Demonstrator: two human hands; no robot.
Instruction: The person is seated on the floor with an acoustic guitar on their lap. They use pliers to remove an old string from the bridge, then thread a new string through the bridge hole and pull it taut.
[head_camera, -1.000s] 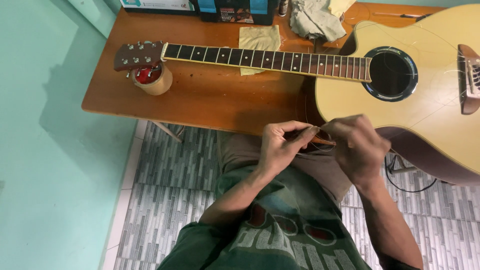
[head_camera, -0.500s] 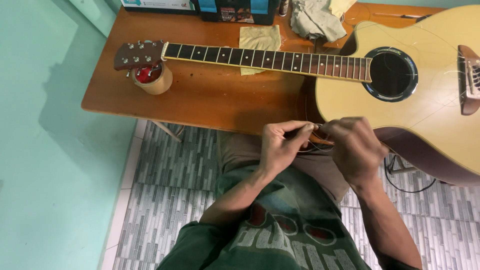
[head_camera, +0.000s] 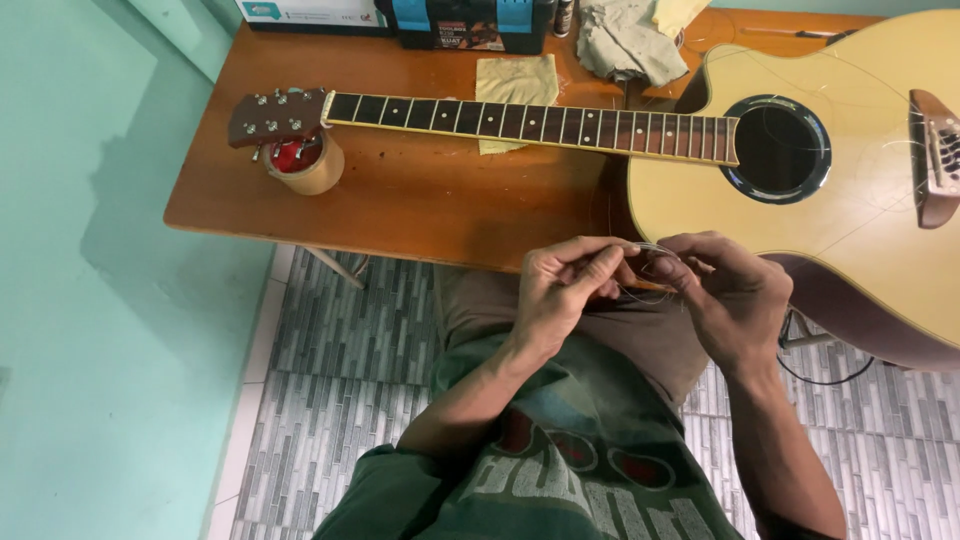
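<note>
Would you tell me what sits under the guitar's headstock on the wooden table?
A tan tape roll stands on the table under the headstock, with something red showing inside its ring. The headstock covers the roll's far side, so what the red thing is cannot be told.

A wooden table (head_camera: 420, 200) stands against the far wall, its brown top glossy. An acoustic guitar (head_camera: 860, 200) lies flat across it, pale body to the right and hanging past the near edge, dark fretboard running left to a reddish-brown headstock (head_camera: 277, 116). The headstock rests on a roll of tan tape (head_camera: 305, 165). A yellow cloth (head_camera: 516, 88) lies under the neck, and a crumpled grey rag (head_camera: 625, 42) sits farther back, to its right. A blue-and-black case (head_camera: 462, 22) stands at the far edge. The floor (head_camera: 340, 350) below is grey patterned tile; the left wall (head_camera: 90, 300) is pale green.
</note>
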